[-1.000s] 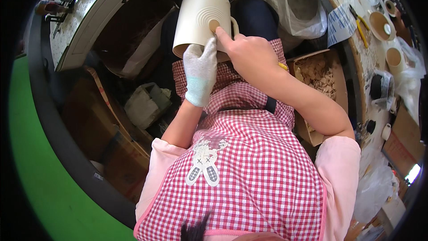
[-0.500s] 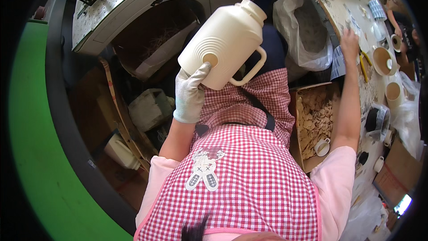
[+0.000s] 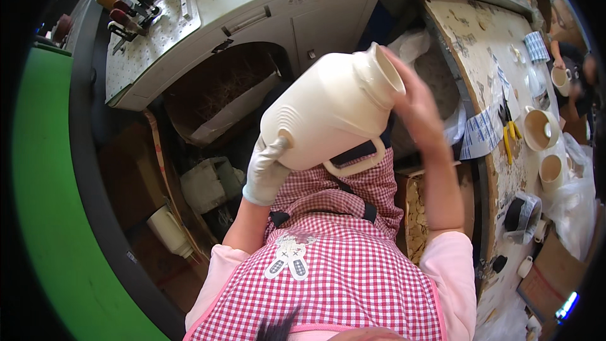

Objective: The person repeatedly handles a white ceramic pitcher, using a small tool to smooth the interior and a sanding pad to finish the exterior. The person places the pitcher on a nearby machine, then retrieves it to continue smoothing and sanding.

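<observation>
A cream plastic jug [image 3: 328, 104] with a loop handle [image 3: 360, 159] is held tilted above my lap, its wide round mouth toward the upper right. My left hand [image 3: 265, 167], in a pale work glove, grips its lower end. The thumb lies at a round hole in the ringed patch on the jug's side. Bare and blurred by motion, my right hand [image 3: 418, 102] is at the rim of the mouth. Its fingers are partly hidden behind the neck, and I cannot make out whether they hold anything.
On the worn workbench [image 3: 470, 31] at right lie yellow-handled pliers [image 3: 509, 136], a printed sheet [image 3: 481, 134] and several cream parts. A box of scraps [image 3: 415, 215] stands beneath my right forearm. Another jug [image 3: 169, 230] lies low at left. A co-worker's hand [image 3: 559, 63] shows at far right.
My right hand has left the workbench and come to the jug's mouth. The jug has moved slightly down and right, turning its opening more into view. My left hand keeps its grip.
</observation>
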{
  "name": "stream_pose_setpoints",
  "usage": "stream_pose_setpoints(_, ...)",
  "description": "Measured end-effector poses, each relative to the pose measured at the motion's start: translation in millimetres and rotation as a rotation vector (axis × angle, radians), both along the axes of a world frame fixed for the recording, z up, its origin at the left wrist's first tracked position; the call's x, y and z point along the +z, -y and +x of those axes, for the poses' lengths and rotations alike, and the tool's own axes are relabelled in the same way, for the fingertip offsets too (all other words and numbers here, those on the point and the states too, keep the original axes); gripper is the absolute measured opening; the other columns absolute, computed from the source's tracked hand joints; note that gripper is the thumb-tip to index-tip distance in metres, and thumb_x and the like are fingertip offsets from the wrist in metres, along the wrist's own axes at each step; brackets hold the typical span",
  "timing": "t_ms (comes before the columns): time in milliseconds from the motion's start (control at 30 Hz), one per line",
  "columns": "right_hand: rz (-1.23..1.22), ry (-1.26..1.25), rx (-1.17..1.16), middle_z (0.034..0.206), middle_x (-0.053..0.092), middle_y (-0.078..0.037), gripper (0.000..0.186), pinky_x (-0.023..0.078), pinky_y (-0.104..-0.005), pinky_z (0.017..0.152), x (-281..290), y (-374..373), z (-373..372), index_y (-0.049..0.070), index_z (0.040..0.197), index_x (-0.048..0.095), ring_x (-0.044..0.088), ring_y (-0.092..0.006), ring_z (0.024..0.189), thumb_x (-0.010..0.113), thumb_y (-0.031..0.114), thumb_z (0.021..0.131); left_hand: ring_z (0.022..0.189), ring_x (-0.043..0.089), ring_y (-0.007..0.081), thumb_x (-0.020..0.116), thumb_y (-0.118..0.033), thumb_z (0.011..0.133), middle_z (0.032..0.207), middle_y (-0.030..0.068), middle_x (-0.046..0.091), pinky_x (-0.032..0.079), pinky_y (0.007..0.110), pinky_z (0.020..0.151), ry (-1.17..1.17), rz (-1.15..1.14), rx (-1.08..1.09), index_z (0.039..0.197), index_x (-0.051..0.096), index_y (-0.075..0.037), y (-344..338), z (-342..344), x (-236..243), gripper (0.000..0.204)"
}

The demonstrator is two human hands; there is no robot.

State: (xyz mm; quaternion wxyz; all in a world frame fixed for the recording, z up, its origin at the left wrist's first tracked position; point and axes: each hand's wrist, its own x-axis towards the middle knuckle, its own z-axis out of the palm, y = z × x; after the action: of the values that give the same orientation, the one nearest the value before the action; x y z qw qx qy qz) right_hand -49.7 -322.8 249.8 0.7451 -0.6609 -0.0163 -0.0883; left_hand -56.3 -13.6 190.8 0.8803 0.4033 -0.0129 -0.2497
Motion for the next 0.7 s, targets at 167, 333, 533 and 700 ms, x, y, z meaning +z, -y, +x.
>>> stream_pose_setpoints(167,0.227,-0.023,0.002,0.138,0.062,-0.012,0.072,0.046,-0.033,0.108,27.4,-57.8,40.4,-0.002,0.145,0.05,0.059,-0.019,0.126,0.077,0.04,0.093,0.128,0.059,0.0213,0.069,-0.056,0.096,0.143,0.011,0.058,0.045,0.037,0.11,0.228,0.142,-0.028,0.149,0.042,0.006,-59.7,20.9,12.7,0.087)
stream_pose_setpoints(333,0.487,-0.068,0.304,0.14,0.062,-0.014,0.064,0.046,-0.0353,0.11,42.4,-96.4,66.6,-0.004,0.147,0.049,0.062,-0.021,0.126,0.053,0.046,0.107,0.142,0.047,0.0232,0.065,-0.038,0.103,0.157,0.0122,0.046,0.038,0.04,0.118,0.442,0.456,0.194,0.156,0.039,-0.002,-97.5,13.8,20.5,0.07)
stream_pose_setpoints(533,-0.119,0.163,0.006,0.141,0.061,-0.015,0.051,0.044,-0.032,0.112,20.5,-99.8,80.0,-0.002,0.146,0.05,0.06,-0.0222,0.129,0.052,0.035,0.111,0.12,0.062,0.0205,0.063,-0.032,0.104,0.136,0.0133,0.065,0.048,0.039,0.106,1.026,1.086,0.869,0.143,0.055,0.005,-159.1,64.8,98.0,0.054)
stream_pose_setpoints(700,-0.721,-0.044,-0.33,0.123,0.072,-0.013,0.032,0.052,-0.0339,0.099,-33.3,-50.1,37.3,0.003,0.133,0.064,0.069,-0.023,0.111,0.059,0.022,0.107,0.097,0.07,0.0225,0.064,-0.039,0.099,0.108,0.0169,0.076,0.054,0.04,0.089,0.84,1.215,1.289,0.114,0.071,0.009,-256.9,247.3,207.2,0.051)
